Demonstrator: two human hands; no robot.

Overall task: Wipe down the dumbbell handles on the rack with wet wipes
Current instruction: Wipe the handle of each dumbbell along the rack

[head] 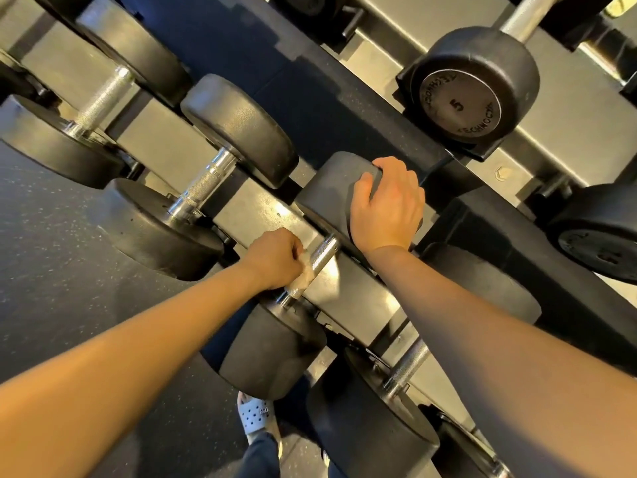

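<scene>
A black dumbbell lies on the rack (358, 294) in the middle of the view, with its chrome handle (322, 255) running from lower left to upper right. My left hand (275, 258) is closed around a pale wet wipe (305, 276) pressed against the lower part of that handle. My right hand (386, 205) grips the rim of the dumbbell's far head (331, 188). The near head (272, 346) hangs over the rack's front edge.
More dumbbells sit on the same shelf: one (203, 182) to the left, another (100, 98) beyond it, one (400, 374) to the right. The upper shelf carries a dumbbell marked 5 (472, 88). My sandalled foot (256, 417) stands on the dark speckled floor (51, 270).
</scene>
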